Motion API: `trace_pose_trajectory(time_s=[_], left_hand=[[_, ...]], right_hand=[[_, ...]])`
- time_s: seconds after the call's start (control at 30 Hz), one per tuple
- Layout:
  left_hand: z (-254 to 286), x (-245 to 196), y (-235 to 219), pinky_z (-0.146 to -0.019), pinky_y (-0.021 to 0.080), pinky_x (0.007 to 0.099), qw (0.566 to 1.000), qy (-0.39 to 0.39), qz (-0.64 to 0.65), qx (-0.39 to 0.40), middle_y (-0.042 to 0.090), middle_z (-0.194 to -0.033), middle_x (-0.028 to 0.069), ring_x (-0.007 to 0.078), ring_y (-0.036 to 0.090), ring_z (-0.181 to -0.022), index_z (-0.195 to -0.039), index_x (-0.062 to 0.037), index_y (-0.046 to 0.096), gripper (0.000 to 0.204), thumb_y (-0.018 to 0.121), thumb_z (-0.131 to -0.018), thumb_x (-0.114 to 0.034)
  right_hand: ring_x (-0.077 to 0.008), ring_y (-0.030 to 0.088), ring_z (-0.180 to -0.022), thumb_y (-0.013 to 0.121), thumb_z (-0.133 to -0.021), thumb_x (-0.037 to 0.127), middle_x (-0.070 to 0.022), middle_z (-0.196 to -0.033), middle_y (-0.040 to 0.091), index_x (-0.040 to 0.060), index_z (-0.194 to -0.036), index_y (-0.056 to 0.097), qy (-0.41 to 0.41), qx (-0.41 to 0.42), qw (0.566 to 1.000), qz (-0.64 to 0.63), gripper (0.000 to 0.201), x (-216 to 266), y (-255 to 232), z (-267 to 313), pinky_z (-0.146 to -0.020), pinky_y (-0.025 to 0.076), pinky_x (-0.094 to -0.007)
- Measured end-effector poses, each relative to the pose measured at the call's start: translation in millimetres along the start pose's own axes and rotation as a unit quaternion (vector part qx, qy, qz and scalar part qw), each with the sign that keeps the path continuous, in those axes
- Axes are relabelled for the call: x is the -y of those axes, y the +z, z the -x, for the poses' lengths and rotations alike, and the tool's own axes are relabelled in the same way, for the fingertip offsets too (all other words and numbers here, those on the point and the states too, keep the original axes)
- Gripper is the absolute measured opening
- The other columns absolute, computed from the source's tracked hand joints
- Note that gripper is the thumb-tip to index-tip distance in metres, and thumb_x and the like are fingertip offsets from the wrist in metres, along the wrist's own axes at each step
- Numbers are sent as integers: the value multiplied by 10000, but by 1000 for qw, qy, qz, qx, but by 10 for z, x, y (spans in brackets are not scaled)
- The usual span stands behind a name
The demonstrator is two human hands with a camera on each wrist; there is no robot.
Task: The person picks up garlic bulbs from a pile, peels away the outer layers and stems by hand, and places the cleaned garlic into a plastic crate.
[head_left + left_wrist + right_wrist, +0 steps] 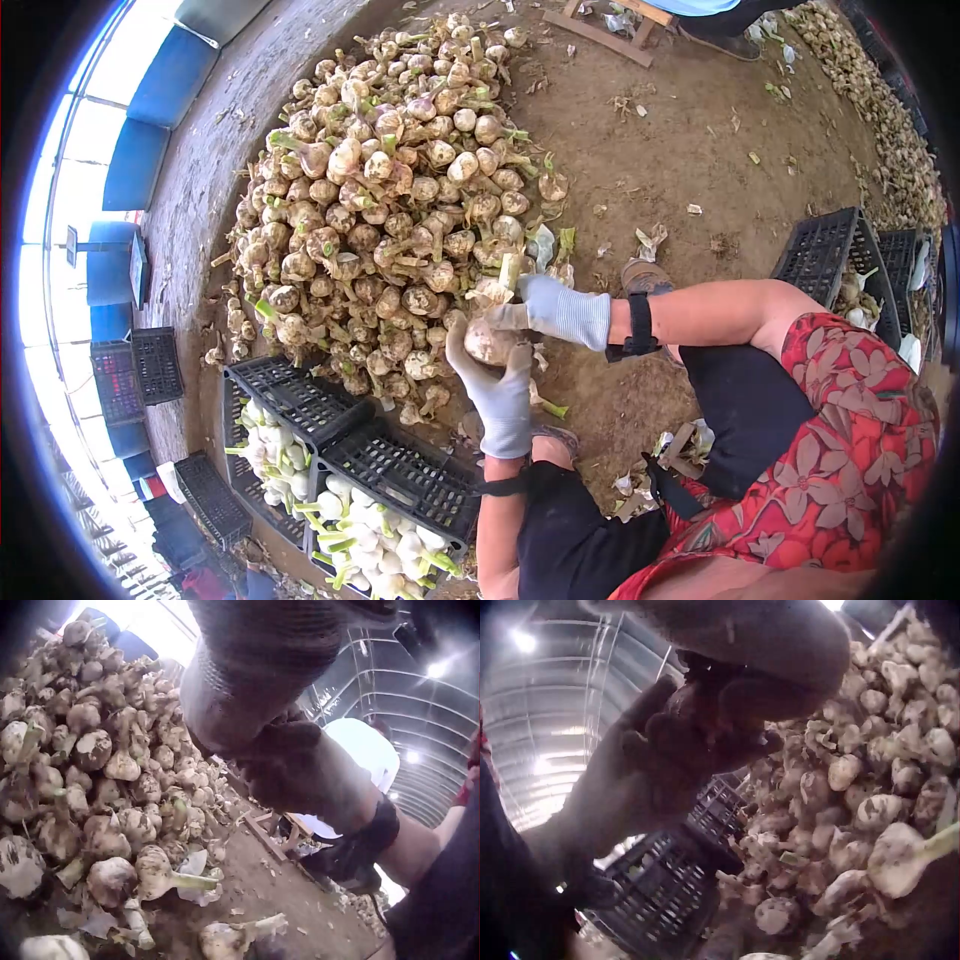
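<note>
In the head view, the gloved left hand (pixel 492 388) grips a garlic bulb (pixel 490 343) from below, its fingers and thumb around the sides. The gloved right hand (pixel 545 306) is at the top of the same bulb, fingers curled at its papery skin and cut green stem (pixel 510 270). Both wrist views show the gloves close together; the left wrist view has the left hand (pixel 262 667) large in front of the right hand (pixel 307 769), and the bulb is mostly hidden there. A large heap of unpeeled garlic (pixel 400 190) lies just beyond the hands.
Black crates (pixel 400 480) stand at the lower left, holding cleaned white garlic (pixel 375 550). More crates (pixel 815 255) are at the right. A wooden stool (pixel 600 35) and another person's shoe (pixel 720 42) are at the top. Scraps of skin lie on the dirt floor (pixel 690 150).
</note>
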State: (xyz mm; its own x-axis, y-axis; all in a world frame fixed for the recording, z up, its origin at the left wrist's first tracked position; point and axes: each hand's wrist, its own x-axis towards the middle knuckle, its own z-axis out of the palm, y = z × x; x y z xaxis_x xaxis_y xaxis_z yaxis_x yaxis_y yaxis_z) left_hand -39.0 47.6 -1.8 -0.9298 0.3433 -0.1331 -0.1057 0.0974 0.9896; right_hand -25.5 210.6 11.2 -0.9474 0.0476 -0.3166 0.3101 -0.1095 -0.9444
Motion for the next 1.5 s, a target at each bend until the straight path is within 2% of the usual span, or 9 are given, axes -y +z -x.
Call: trace_pose_trajectory(time_s=[0.17,0.57,0.87,1.0,1.13,1.23,1.3,1.4,1.5], left_hand=[[58,55,49,-1041,353,385,952,163,-248,-72,445,-1233,163,294,469,-1169,-1317,-5,354,819,825,-657,-123],[82,71,72,-1033,354,371,970,127,-197,-57,418,-1240,132,268,451,-1153,-1311,-17,348,791,788,-656,-72],[28,21,7,-792,482,318,972,-132,189,-47,514,-1167,120,213,534,-1006,-1274,-24,426,602,557,-873,-454],[-197,99,-347,-495,417,257,764,-389,466,219,620,-704,21,96,502,-531,-1000,-69,640,772,379,-842,-778],[-162,273,-249,-545,466,259,850,-334,397,88,631,-903,72,136,584,-725,-1158,-72,566,765,407,-848,-754],[-44,75,59,-744,546,365,973,-150,171,-24,500,-1280,117,242,581,-1023,-1403,-124,325,705,600,-890,-523],[-24,389,-41,-834,543,455,963,-138,231,-15,513,-1290,72,259,576,-1081,-1388,-213,380,686,643,-847,-544],[-29,321,-220,-901,519,474,880,-211,408,123,499,-1342,93,281,569,-1131,-1419,-133,366,739,634,-856,-530],[10,233,-215,-880,535,434,894,-227,379,71,533,-1277,120,270,587,-1098,-1363,-53,409,716,681,-828,-444]], right_hand=[[-189,582,-826,643,-890,432,-139,-917,674,-7,-1080,630,-36,65,997,37,478,-63,-109,-109,-748,471,-372],[-175,583,-865,678,-869,390,-131,-955,679,-48,-1080,617,-41,160,986,15,490,-235,-367,-163,-763,466,-341],[-420,630,-754,611,-770,112,-272,-762,619,-56,-954,601,-171,49,952,247,249,-213,-189,-88,-643,494,-439],[-421,631,-781,580,-768,89,-265,-767,621,-32,-961,602,-228,84,933,266,229,-159,-167,57,-659,497,-442],[-400,636,-804,592,-773,109,-248,-816,635,-28,-880,610,65,94,984,135,175,-24,-182,62,-687,498,-437],[-391,642,-737,595,-792,121,-233,-763,643,-33,-880,627,-94,67,956,268,181,-205,-73,92,-652,506,-429],[-356,646,-700,585,-822,118,-210,-760,655,-40,-886,628,-196,69,925,317,176,-253,25,33,-637,510,-404],[-321,651,-688,571,-804,84,-212,-786,665,-49,-918,631,124,204,971,22,185,62,-147,97,-637,511,-390],[-278,655,-722,559,-732,24,-199,-817,675,-13,-979,659,-63,141,977,146,269,-42,-283,46,-672,513,-379]])
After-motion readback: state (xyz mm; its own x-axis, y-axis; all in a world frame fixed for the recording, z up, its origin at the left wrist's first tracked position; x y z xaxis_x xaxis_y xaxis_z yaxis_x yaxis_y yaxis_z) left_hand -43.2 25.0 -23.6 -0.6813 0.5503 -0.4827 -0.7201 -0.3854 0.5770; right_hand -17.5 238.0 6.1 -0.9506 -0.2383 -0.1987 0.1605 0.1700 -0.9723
